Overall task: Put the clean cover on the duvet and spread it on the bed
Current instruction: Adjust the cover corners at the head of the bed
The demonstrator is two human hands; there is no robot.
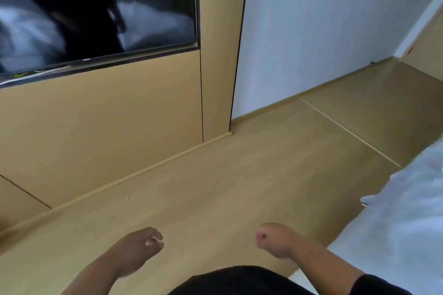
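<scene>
two grips curled tight on nothing: left hand (146, 244), right hand (273, 238), above bare floor (227, 175); white duvet (407, 218) right of the right grip.

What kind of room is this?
Most likely a bedroom. White bedding lies at the right edge, a dark TV hangs on the wood wall panel, and its screen reflects more white bedding.

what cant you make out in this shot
- White bedding, head view: cut off by the right edge and motion-blurred; duvet or cover cannot be told.
- Bed: not seen beyond that cloth.
- Left hand and right hand: fingers curled, holding nothing.
- Wall screen: only a dim, blurred reflection.
</scene>
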